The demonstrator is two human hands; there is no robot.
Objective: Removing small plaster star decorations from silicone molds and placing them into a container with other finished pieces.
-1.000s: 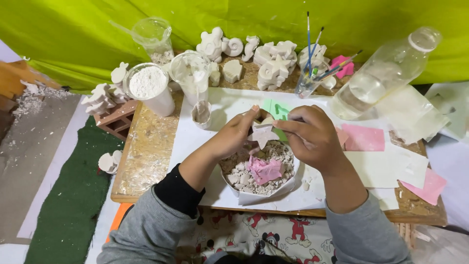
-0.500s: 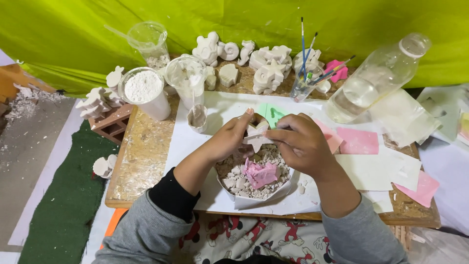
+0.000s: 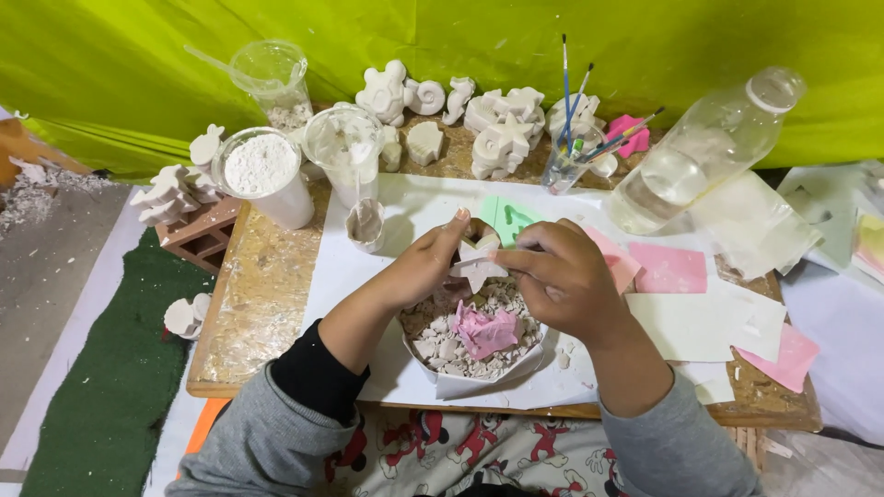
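With both hands pinched on the star [image 3: 476, 264], left hand [image 3: 425, 267] and right hand [image 3: 564, 281], keep it over the bowl [image 3: 442, 377] so crumbs drop in.

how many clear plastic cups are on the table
3. One at the back left with a stirrer, one full of white powder at the left, one smeared with plaster beside it. Others may be hidden.

packages: none | labels: none | signs: none | screens: none
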